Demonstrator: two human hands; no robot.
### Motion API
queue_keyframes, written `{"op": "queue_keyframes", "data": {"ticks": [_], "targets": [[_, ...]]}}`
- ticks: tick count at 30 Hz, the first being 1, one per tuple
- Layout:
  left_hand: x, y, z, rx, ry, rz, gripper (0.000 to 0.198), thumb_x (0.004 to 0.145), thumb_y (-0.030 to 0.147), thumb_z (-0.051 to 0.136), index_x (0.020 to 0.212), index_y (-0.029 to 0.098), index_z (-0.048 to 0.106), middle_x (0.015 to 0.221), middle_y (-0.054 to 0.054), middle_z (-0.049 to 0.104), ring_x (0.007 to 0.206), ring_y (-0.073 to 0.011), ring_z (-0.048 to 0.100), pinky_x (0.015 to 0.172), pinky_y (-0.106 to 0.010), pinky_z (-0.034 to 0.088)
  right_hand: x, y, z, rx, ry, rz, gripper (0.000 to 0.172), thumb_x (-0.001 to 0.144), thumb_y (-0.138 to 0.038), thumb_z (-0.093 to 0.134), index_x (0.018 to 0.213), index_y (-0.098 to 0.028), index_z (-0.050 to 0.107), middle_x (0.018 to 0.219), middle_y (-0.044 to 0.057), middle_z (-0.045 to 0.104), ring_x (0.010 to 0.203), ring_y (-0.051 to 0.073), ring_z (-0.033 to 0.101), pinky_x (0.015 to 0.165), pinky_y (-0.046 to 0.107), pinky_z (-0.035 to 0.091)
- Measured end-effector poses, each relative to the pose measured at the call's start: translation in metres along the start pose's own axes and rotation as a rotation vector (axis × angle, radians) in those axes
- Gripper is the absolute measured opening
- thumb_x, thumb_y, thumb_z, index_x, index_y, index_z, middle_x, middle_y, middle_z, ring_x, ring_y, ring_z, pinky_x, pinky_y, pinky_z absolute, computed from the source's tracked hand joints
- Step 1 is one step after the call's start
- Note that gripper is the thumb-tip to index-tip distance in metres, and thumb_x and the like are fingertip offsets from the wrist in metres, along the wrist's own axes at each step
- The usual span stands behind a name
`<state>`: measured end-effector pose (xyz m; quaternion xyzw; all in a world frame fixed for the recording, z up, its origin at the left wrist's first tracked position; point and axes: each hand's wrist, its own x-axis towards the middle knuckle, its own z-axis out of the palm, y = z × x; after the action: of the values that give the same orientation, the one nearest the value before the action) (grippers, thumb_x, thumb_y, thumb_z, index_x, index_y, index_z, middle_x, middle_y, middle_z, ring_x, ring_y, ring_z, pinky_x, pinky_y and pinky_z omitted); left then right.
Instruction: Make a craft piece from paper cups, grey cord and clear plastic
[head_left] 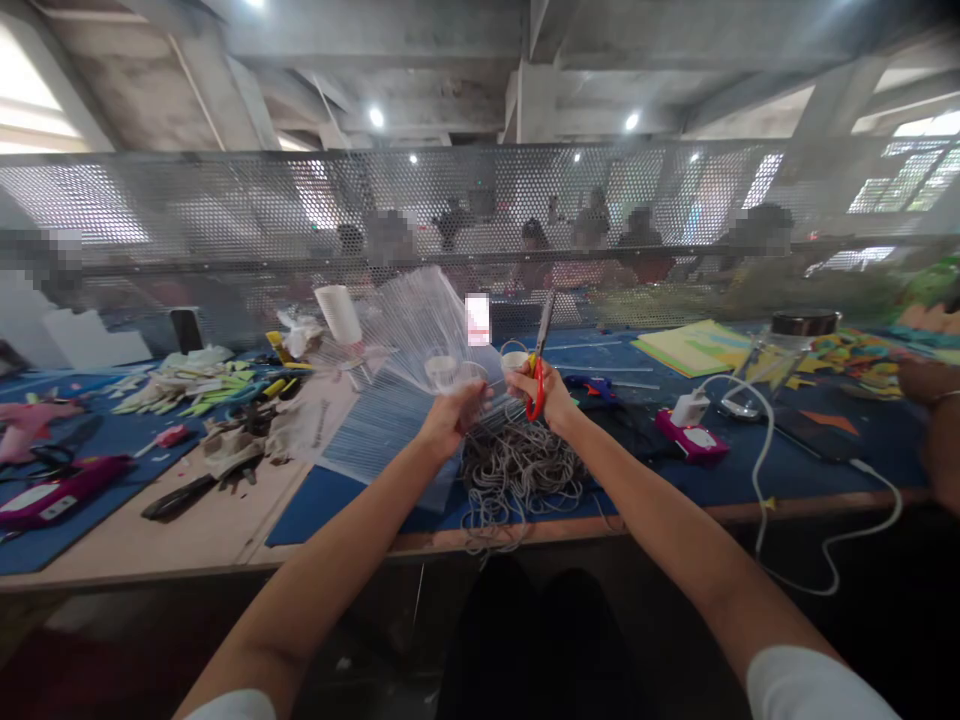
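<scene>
My left hand is closed at the lower edge of a clear, finely striped plastic sheet, which fans upward and to the left. In my right hand is a pair of scissors with red and yellow handles, its blades pointing up. The thumb and fingers of that hand are pinched together, close to my left fingertips; any small piece between them is too fine to make out. Just below both hands lies a tangled heap of grey cord. Small pale round cups or rolls stand behind my hands.
A white roll, pliers and fabric scraps lie to the left. Rightward are a purple box with a charger, a glass jar, coloured sheets and a trailing white cable. A perforated metal screen backs the table.
</scene>
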<state>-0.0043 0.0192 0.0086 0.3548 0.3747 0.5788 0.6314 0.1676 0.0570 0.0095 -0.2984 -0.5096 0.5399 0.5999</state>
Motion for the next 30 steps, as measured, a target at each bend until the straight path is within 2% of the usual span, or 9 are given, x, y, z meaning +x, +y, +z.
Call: {"op": "queue_keyframes", "data": {"ticks": [6, 9, 12, 15, 20, 26, 30], "targets": [[-0.003, 0.009, -0.001, -0.091, -0.033, -0.126, 0.014, 0.085, 0.019, 0.075, 0.097, 0.013, 0.071, 0.1, -0.009, 0.077, 0.076, -0.0155, 0.074, 0.039, -0.014, 0.042, 0.0, -0.005, -0.003, -0.028, 0.049, -0.03, 0.05, 0.057, -0.038, 0.092, 0.08, -0.024, 0.049, 0.068, -0.007, 0.063, 0.059, 0.014, 0.067, 0.06, 0.029, 0.054], [-0.004, 0.012, -0.001, -0.136, -0.048, -0.154, 0.011, 0.089, 0.015, 0.07, 0.1, 0.013, 0.071, 0.105, -0.01, 0.077, 0.08, -0.0154, 0.075, 0.042, -0.013, 0.047, 0.001, -0.004, -0.004, -0.054, 0.057, -0.06, 0.049, 0.059, -0.04, 0.091, 0.082, -0.024, 0.05, 0.071, -0.006, 0.065, 0.062, 0.015, 0.068, 0.061, 0.03, 0.054], [-0.006, 0.013, 0.003, -0.157, -0.017, -0.135, 0.007, 0.091, 0.01, 0.066, 0.096, 0.011, 0.07, 0.1, -0.01, 0.077, 0.083, -0.0155, 0.075, 0.054, -0.015, 0.057, 0.002, -0.002, -0.005, -0.063, 0.035, -0.102, 0.05, 0.06, -0.042, 0.091, 0.083, -0.024, 0.05, 0.075, -0.004, 0.067, 0.064, 0.015, 0.068, 0.063, 0.031, 0.055], [-0.008, 0.013, 0.007, -0.142, -0.005, -0.08, 0.007, 0.091, 0.008, 0.064, 0.09, 0.009, 0.07, 0.087, -0.008, 0.076, 0.077, -0.0133, 0.074, 0.065, -0.017, 0.061, 0.003, 0.001, -0.006, -0.106, 0.029, -0.152, 0.05, 0.06, -0.042, 0.091, 0.082, -0.024, 0.05, 0.076, -0.003, 0.068, 0.064, 0.015, 0.068, 0.066, 0.031, 0.056], [-0.007, 0.011, 0.006, -0.105, -0.107, -0.002, 0.004, 0.086, 0.008, 0.068, 0.084, 0.01, 0.07, 0.077, -0.005, 0.073, 0.066, -0.0102, 0.069, 0.068, -0.018, 0.06, 0.004, 0.002, -0.007, -0.13, 0.009, -0.193, 0.049, 0.062, -0.043, 0.09, 0.082, -0.025, 0.05, 0.077, -0.003, 0.068, 0.064, 0.015, 0.067, 0.068, 0.032, 0.056], [-0.003, 0.006, 0.001, -0.086, -0.1, 0.015, 0.009, 0.078, 0.007, 0.076, 0.082, 0.011, 0.069, 0.082, -0.005, 0.075, 0.073, -0.0118, 0.071, 0.071, -0.019, 0.06, 0.001, 0.0, -0.007, -0.151, 0.007, -0.212, 0.045, 0.066, -0.041, 0.088, 0.083, -0.025, 0.05, 0.08, -0.003, 0.069, 0.067, 0.015, 0.066, 0.071, 0.033, 0.055], [-0.004, 0.007, 0.003, -0.084, -0.049, 0.047, 0.011, 0.076, 0.008, 0.077, 0.081, 0.011, 0.068, 0.081, -0.005, 0.075, 0.073, -0.0125, 0.071, 0.074, -0.021, 0.061, 0.002, -0.001, -0.007, -0.166, 0.029, -0.214, 0.044, 0.067, -0.04, 0.087, 0.084, -0.025, 0.05, 0.079, -0.003, 0.069, 0.067, 0.015, 0.065, 0.071, 0.032, 0.054]]}}
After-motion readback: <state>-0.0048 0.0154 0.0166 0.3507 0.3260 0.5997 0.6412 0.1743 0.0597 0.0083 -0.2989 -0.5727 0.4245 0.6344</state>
